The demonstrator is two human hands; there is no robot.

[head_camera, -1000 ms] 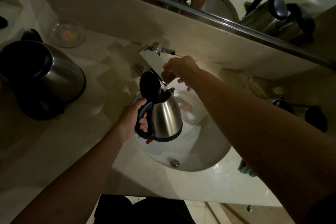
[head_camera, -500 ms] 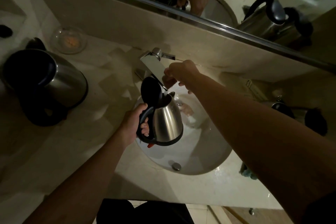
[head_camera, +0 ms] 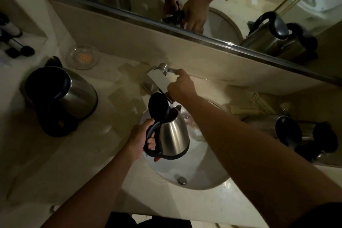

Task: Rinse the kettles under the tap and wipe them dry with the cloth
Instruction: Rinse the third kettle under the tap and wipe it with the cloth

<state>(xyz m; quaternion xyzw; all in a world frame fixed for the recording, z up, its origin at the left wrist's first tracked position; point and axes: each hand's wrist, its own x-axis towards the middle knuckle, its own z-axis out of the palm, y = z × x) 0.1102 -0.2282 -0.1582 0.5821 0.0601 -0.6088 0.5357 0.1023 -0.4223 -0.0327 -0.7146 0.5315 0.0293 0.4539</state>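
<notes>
Both forearms are bare all the way up, left hand [head_camera: 140,138] and right hand [head_camera: 182,87] gloveless, with dark clothing at the bottom edge.

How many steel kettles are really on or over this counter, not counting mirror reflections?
3: lid-open steel kettle held over the sink; steel kettle standing left; steel kettle lying right. Others may be out of view.

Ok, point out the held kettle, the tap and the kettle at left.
held kettle [head_camera: 174,135], head view, steel body
tap [head_camera: 158,79], head view, flat spout top
left kettle [head_camera: 81,92], head view, steel side
</notes>
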